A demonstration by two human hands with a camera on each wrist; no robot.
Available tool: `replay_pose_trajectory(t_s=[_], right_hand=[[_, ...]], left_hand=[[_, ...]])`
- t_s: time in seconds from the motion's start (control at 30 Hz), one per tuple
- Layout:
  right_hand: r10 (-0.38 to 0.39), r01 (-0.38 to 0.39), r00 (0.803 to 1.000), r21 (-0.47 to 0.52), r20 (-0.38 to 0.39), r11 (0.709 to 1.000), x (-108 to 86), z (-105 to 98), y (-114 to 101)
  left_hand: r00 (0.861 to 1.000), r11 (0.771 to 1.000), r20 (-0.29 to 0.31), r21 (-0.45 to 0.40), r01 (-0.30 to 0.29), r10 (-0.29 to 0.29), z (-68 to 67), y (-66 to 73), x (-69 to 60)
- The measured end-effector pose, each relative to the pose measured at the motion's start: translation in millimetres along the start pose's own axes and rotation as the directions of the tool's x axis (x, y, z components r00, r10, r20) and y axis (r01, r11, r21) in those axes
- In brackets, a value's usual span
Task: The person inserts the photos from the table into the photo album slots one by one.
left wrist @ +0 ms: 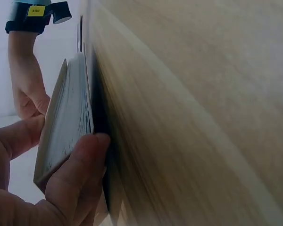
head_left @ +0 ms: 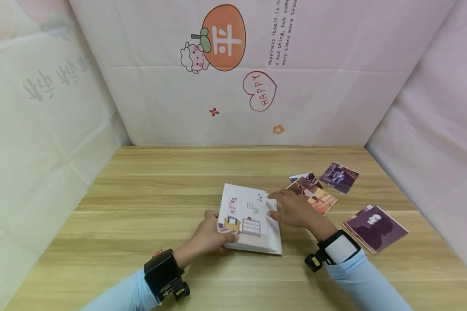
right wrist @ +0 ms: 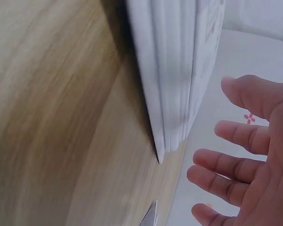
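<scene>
A white photo album (head_left: 243, 207) with a drawn room scene on its cover lies on the wooden table. My left hand (head_left: 208, 235) grips its left side, the thumb over the cover and the fingers (left wrist: 87, 160) beneath the lower cover. Many thin page edges (left wrist: 68, 108) show between the covers in the left wrist view. Over the right edge of the album hovers my right hand (head_left: 295, 209), its fingers loosely spread. In the right wrist view those fingers (right wrist: 226, 169) hold nothing and appear apart from the album's side.
Right of the album lie loose photos (head_left: 315, 196), one with a seated figure, and another photo (head_left: 339, 177) behind them. A small stack of photos (head_left: 375, 229) sits farther right. Printed cloth (head_left: 159, 99) walls in the wooden table (head_left: 148, 185) at back and sides.
</scene>
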State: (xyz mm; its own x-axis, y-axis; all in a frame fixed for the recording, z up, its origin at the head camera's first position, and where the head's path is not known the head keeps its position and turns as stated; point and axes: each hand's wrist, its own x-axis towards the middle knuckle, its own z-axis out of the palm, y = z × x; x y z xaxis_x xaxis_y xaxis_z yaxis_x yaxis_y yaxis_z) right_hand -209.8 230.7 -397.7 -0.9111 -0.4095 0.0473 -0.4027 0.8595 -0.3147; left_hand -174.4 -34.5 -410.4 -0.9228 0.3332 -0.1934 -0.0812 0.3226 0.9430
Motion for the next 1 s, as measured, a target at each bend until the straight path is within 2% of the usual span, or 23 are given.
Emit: replay_pose_trajectory(t_s=[0.17,0.37,0.63,0.73,0.8,0.87,0.9,0.97,1.0], right_hand=[[-0.003,0.003,1.000,0.010,0.016,1.000,-0.5,-1,1],[-0.019,0.019,0.999,0.014,0.027,1.000,-2.1,0,2],[-0.017,0.016,0.999,0.020,0.029,1.000,-3.9,0,2],[-0.027,0.026,0.999,0.035,0.027,0.999,-4.1,1,3],[-0.030,0.029,0.999,0.047,0.025,0.998,-4.7,2,3],[-0.029,0.027,0.999,0.054,0.031,0.998,-6.0,3,3],[-0.020,0.018,0.999,0.055,0.040,0.998,-7.1,4,3],[-0.002,0.000,0.998,0.034,0.062,0.999,-10.0,5,3],[0.004,-0.006,0.997,0.024,0.078,1.000,-11.8,7,3]], left_hand=[[0.999,0.998,0.046,0.069,-0.007,0.004,5.0,0.5,-0.7],[0.996,0.997,0.077,0.059,0.040,-0.045,7.4,0.1,-2.0],[0.994,0.996,0.082,0.059,0.071,-0.076,9.3,-2.9,-1.6],[0.992,0.991,0.094,0.111,0.069,-0.080,7.6,-2.4,-2.9],[0.994,0.984,0.096,0.175,0.041,-0.059,5.6,-0.7,-3.3],[0.997,0.965,0.077,0.263,-0.007,-0.014,3.3,2.1,-3.6],[0.998,0.948,0.067,0.318,-0.032,0.011,2.3,3.5,-3.8],[0.994,0.902,0.062,0.417,-0.110,0.092,0.9,7.5,-4.9],[0.988,0.868,0.065,0.471,-0.156,0.142,0.4,9.0,-5.6]])
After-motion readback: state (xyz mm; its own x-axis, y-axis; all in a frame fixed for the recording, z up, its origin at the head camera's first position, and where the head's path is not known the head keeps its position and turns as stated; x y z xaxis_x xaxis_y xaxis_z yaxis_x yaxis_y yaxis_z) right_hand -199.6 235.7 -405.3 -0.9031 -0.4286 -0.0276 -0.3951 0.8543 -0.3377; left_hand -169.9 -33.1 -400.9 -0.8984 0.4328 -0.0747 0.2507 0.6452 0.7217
